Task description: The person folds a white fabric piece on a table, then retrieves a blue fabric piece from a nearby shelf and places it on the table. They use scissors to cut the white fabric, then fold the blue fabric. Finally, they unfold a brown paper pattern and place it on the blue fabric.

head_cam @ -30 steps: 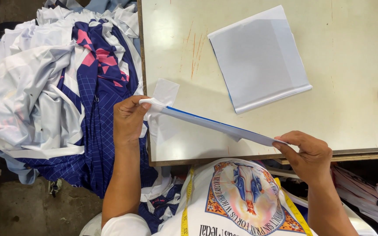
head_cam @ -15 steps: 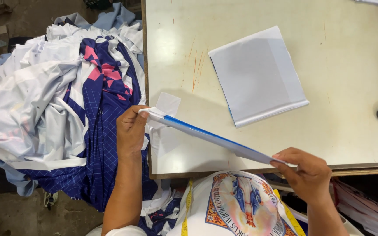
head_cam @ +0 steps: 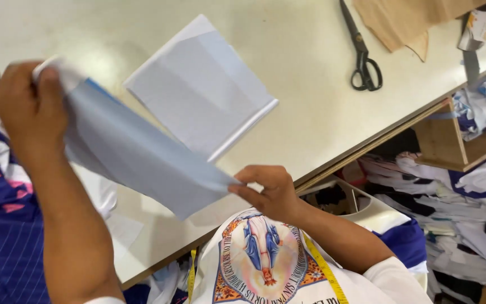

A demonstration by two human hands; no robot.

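Left hand (head_cam: 26, 107) pinches 1 corner of the pale blue fabric piece (head_cam: 136, 155), and the right hand (head_cam: 268, 191) grips the opposite corner, so the piece hangs stretched just above the desk (head_cam: 310, 112), near its front edge. It looks thin, light and soft, best held at the corners. Behind it lies a folded white piece (head_cam: 203, 84); scissors (head_cam: 361, 53) are well apart

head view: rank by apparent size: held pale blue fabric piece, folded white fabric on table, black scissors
1. Held pale blue fabric piece, though nearer the camera, so unsure against 2.
2. Folded white fabric rectangle on the table.
3. Black-handled scissors, clearly smallest.
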